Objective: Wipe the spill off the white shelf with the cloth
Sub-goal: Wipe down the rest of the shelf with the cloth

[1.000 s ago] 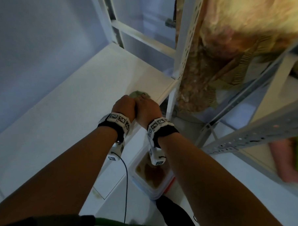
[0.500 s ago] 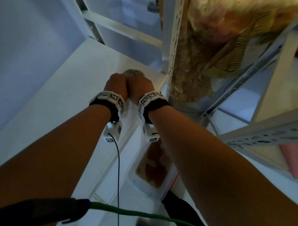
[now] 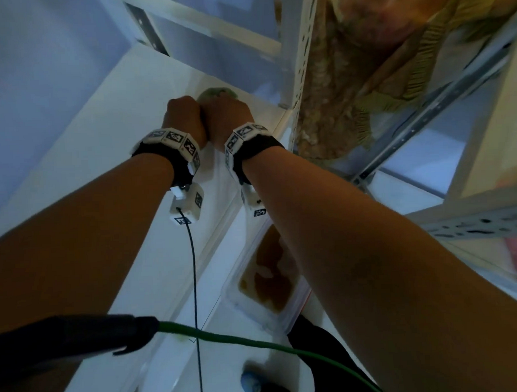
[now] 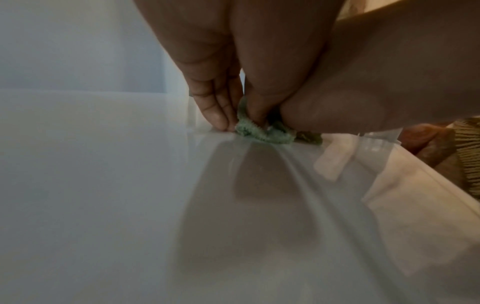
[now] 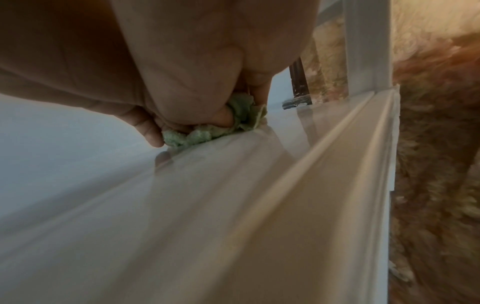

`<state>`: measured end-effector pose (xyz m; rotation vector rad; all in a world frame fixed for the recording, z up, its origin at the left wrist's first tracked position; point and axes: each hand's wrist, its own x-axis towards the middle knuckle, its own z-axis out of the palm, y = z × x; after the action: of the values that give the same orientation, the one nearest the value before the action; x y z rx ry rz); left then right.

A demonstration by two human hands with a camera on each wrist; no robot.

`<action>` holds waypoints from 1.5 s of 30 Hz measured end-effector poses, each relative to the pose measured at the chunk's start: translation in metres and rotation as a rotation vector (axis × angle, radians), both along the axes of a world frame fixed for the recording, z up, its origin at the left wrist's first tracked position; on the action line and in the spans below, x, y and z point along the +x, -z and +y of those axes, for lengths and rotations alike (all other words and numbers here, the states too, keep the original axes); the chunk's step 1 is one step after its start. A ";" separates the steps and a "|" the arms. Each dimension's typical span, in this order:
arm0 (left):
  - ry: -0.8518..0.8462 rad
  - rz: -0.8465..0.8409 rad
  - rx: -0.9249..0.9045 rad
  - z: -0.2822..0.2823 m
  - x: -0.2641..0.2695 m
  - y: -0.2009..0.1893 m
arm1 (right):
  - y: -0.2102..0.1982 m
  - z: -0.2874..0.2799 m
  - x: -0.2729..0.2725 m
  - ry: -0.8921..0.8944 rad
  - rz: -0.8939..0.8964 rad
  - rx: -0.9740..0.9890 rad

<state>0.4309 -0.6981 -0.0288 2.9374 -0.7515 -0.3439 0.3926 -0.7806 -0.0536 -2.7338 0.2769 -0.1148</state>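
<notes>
A crumpled green cloth point(image 3: 217, 92) lies on the white shelf point(image 3: 101, 149) near its front right corner. My left hand point(image 3: 185, 116) and right hand point(image 3: 228, 111) sit side by side on it, touching each other. In the left wrist view my left hand point(image 4: 233, 121) pinches the cloth point(image 4: 254, 131) against the shelf point(image 4: 103, 185). In the right wrist view my right hand point(image 5: 192, 125) curls round the bunched cloth point(image 5: 197, 135) and presses it onto the shelf point(image 5: 182, 205). No spill shows on the bare shelf; the hands hide what is under the cloth.
A white perforated upright post point(image 3: 301, 45) stands just right of the hands, with a patterned fabric point(image 3: 364, 58) behind it. Below the shelf edge sits a clear container point(image 3: 269, 278) with brown liquid. A green cable point(image 3: 257, 342) crosses the foreground. Grey racking point(image 3: 474, 225) is at the right.
Both hands have slid the cloth away from me along the shelf, closer to the corner by the upright post. They stay pressed together on the cloth.
</notes>
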 end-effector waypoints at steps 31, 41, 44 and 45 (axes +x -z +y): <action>-0.215 -0.099 0.249 0.315 -0.107 -0.009 | -0.009 0.304 -0.061 -0.497 -0.018 -0.151; -0.318 -0.048 0.333 0.472 -0.188 -0.001 | -0.007 0.461 -0.134 -0.673 -0.050 -0.232; -0.356 -0.047 0.345 0.522 -0.216 0.001 | -0.008 0.512 -0.160 -0.735 -0.076 -0.239; -0.372 -0.043 0.335 0.537 -0.225 0.002 | -0.008 0.528 -0.167 -0.749 -0.076 -0.238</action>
<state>0.2058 -0.1608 -0.0304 3.3147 -0.1466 -0.4063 0.2252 -0.2527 -0.0451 -2.8546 -0.8250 -0.0424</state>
